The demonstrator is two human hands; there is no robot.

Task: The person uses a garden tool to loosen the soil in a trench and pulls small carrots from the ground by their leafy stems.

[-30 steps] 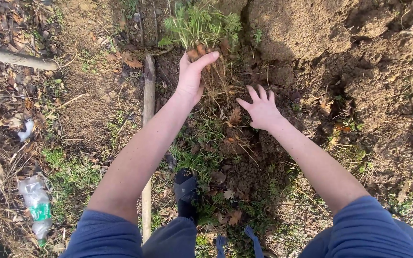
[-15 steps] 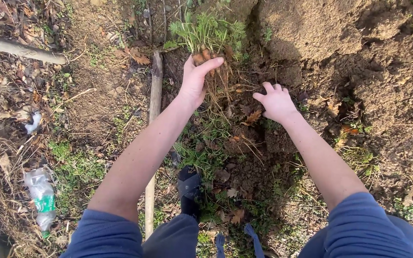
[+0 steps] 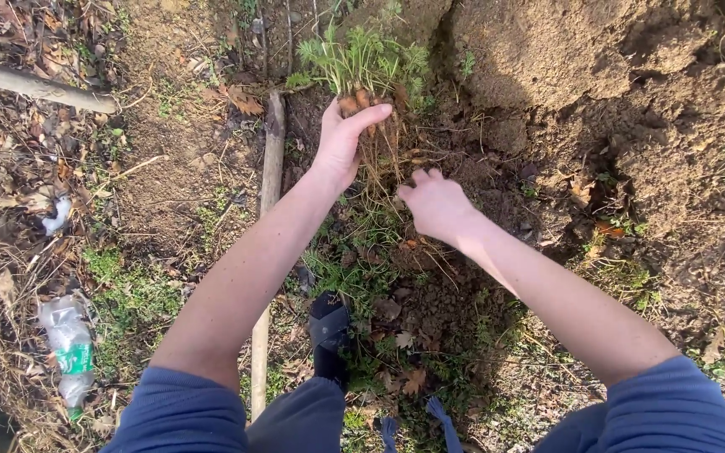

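Note:
My left hand (image 3: 341, 138) grips a pulled-up plant (image 3: 361, 59) with feathery green tops and small orange roots just above my fingers. Thin pale rootlets (image 3: 379, 164) hang down from the bunch toward the ground. My right hand (image 3: 434, 204) is at these hanging rootlets, fingers curled, touching or pinching them; I cannot tell whether it grips them. Both arms are bare with blue sleeves pushed up. Below lies loose dug soil (image 3: 430, 285).
A long wooden handle (image 3: 267, 210) lies on the ground left of my left arm. A mound of brown earth (image 3: 547, 50) rises at the upper right. A crushed plastic bottle (image 3: 69, 344) and dry leaves lie at the left. My dark shoe (image 3: 329, 331) stands below.
My right hand has moved left from the soil to the rootlets under the plant, and its fingers have curled. My left hand has kept holding the plant in place.

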